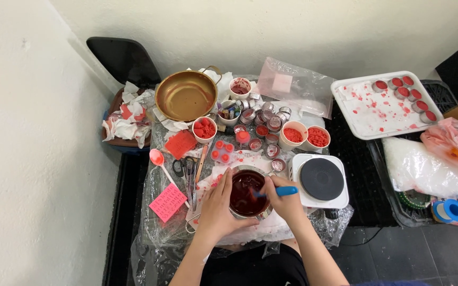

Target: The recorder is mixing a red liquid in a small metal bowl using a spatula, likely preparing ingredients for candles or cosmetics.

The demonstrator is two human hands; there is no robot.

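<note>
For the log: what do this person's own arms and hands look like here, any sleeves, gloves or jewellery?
Both forearms are bare up to the bottom edge of the picture, with no sleeves showing. The left hand and the right hand wear no gloves. No rings, watch or bracelet can be made out, though the fingers are small in this view. A dark garment covers the body between the arms.

One copper pot [186, 96], one hotplate [322, 180], one white tray [367, 114], six red-filled tins [403, 91] on it.
</note>
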